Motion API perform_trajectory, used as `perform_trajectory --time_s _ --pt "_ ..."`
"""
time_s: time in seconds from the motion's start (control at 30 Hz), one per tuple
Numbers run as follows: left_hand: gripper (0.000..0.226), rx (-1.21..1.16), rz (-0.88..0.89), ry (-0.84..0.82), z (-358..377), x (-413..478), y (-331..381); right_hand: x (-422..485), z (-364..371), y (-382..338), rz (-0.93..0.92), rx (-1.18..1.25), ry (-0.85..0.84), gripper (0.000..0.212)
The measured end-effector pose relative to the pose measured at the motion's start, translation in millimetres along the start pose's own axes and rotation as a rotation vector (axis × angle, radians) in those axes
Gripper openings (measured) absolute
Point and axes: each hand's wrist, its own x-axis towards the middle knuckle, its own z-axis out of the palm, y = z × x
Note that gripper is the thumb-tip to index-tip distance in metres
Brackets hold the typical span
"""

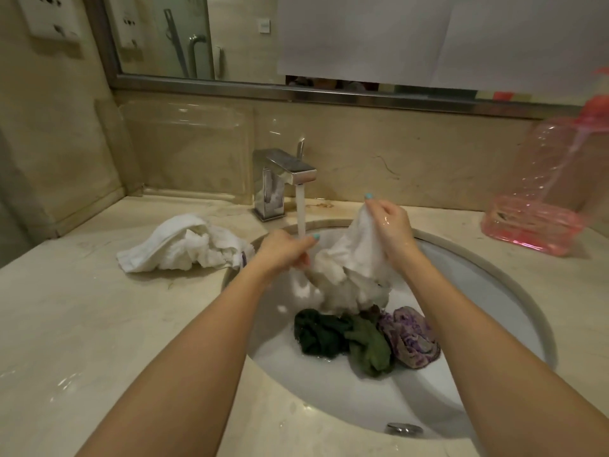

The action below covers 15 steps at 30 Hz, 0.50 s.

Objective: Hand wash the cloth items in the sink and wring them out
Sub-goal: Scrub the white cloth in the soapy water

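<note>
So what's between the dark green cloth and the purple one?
An olive-green cloth lies bunched between the dark green cloth and the purple cloth, touching both; head view shows it.

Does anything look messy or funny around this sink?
Yes. A white towel lies crumpled on the counter, one end reaching the sink. White paper covers much of the mirror, which is unusual.

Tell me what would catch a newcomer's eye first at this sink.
The left hand and right hand grip a white cloth over the sink, beside water running from the faucet. Under it lie a dark green cloth and a purple patterned cloth; a crumpled white towel sits on the counter at left.
</note>
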Motion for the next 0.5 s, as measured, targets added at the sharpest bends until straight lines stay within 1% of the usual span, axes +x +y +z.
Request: perform_trajectory --time_s 0.03,0.07,0.1,0.17,0.23,0.3,0.33,0.4,0.47,0.5 --pt "0.039 -0.034 0.045 0.065 1 3 0 -1 1 1 0.043 0.011 -0.065 0.022" --pt "0.041 -0.064 0.086 0.083 2 4 1 -2 3 1 0.096 0.024 -0.136 0.021" --pt "0.045 -0.083 0.117 0.046 5 3 3 -4 5 0 0.144 0.038 -0.197 0.023" --pt "0.047 -0.074 0.155 -0.113 11 0 6 -7 11 -9 0.174 0.084 -0.264 0.026" --pt "0.047 -0.036 0.155 -0.224 13 2 5 -7 14 -14 0.159 0.137 -0.283 0.028" --pt "0.045 -0.026 0.139 -0.261 8 4 3 -4 11 -13 0.124 0.135 -0.275 0.033" --pt "0.048 -0.05 0.146 -0.245 5 3 1 -2 8 -11 0.103 0.121 -0.274 0.036" --pt "0.053 -0.193 0.213 -0.182 0 6 -3 2 2 -5 0.061 0.027 -0.272 0.047" --pt "0.045 -0.352 0.287 -0.1 -2 8 -2 2 -4 2 0.039 -0.161 -0.262 0.056" --pt "0.039 -0.4 0.295 -0.057 -1 10 -1 1 -6 5 0.045 -0.247 -0.29 0.057"
